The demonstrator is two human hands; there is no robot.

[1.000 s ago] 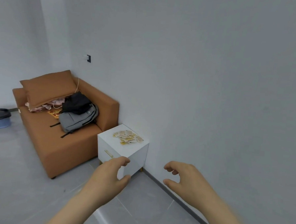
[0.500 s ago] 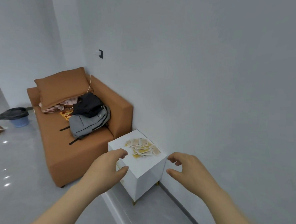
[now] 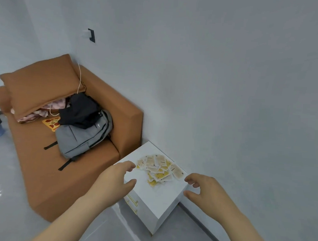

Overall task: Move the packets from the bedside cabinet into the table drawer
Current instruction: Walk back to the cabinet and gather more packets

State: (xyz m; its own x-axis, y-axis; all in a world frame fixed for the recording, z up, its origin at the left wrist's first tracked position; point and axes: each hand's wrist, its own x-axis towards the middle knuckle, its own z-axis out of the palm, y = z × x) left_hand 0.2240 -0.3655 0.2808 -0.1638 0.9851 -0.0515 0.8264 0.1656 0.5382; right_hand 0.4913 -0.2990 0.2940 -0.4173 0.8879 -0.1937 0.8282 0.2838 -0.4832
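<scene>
White cabinet (image 3: pixel 156 199) beside a sofa (image 3: pixel 41 165) carries all the packets (image 3: pixel 158 169). Left hand (image 3: pixel 114 180) and right hand (image 3: pixel 206 192) flank them, fingers open, empty. Nothing moved yet; drawer unseen.

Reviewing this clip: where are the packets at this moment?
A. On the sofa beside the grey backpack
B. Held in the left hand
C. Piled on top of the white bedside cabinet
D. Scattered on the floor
C. The packets lie in a loose pile on top of the white bedside cabinet, while the left hand and right hand are open and empty on either side of them.
</scene>
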